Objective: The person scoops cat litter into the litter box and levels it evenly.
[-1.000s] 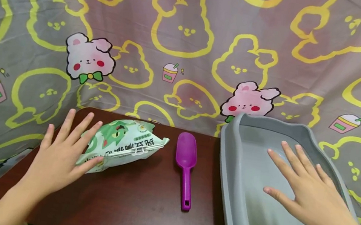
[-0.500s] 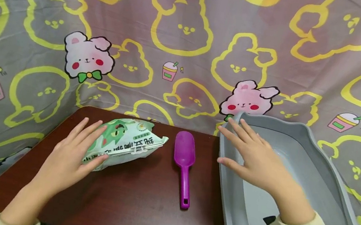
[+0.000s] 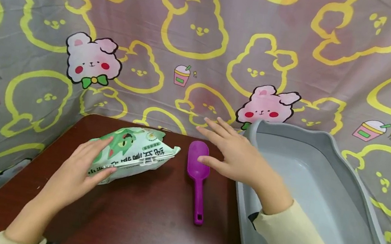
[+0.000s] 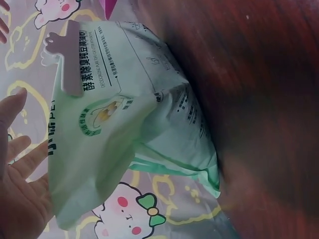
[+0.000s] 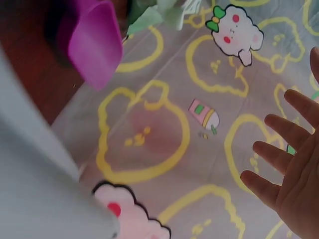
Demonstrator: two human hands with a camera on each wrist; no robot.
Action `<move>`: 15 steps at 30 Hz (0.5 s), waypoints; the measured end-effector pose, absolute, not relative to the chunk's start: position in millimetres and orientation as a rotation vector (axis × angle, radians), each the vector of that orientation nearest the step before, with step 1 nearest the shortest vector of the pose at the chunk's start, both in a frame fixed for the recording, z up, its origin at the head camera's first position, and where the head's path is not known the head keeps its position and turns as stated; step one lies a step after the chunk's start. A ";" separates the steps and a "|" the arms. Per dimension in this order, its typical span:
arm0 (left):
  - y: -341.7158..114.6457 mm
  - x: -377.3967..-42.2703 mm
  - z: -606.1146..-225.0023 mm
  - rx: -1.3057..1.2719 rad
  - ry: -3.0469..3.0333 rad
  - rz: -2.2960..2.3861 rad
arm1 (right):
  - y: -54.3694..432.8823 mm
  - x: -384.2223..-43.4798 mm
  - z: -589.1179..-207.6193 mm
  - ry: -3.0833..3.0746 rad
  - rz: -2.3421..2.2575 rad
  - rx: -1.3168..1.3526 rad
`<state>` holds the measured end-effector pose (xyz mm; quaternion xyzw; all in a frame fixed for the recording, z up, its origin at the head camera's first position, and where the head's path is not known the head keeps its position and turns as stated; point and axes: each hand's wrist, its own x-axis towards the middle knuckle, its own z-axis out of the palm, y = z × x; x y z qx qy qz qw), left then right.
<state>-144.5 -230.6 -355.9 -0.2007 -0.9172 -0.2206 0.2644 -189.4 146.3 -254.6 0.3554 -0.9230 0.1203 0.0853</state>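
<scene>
A pale green bag of cat litter (image 3: 132, 153) lies at the left of the table, a white clip (image 4: 71, 62) along its folded top. My left hand (image 3: 76, 170) is at the bag's left side, thumb spread from the fingers; whether it touches the bag is hard to tell. In the left wrist view that hand (image 4: 22, 191) shows behind the bag's edge. My right hand (image 3: 240, 157) hovers with extended fingers, its thumb over the bowl of a purple scoop (image 3: 198, 196). The right wrist view shows the scoop (image 5: 97, 47) apart from those fingers (image 5: 261, 189).
A big grey litter box (image 3: 242, 217) with raised walls takes up the right side, under my right forearm. Behind the dark brown table (image 3: 153, 219) hangs a grey curtain (image 3: 143, 12) printed with cartoon animals.
My right hand has swept left from above the litter box to over the scoop. My left hand has shifted slightly right, closer in to the bag, its fingers less spread.
</scene>
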 end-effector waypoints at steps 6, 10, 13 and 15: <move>-230.3 -148.2 -361.5 -0.519 -2.468 -0.625 | 122.3 -201.3 -260.8 -2.770 0.458 1.129; -230.4 -149.2 -365.2 -0.522 -2.455 -0.634 | 107.2 -206.4 -267.0 -2.823 0.519 1.139; -231.0 -150.3 -366.6 -0.530 -2.448 -0.628 | 96.0 -211.8 -272.6 -2.844 0.570 1.167; -231.3 -151.2 -367.0 -0.534 -2.444 -0.621 | 88.9 -216.0 -277.0 -2.844 0.623 1.200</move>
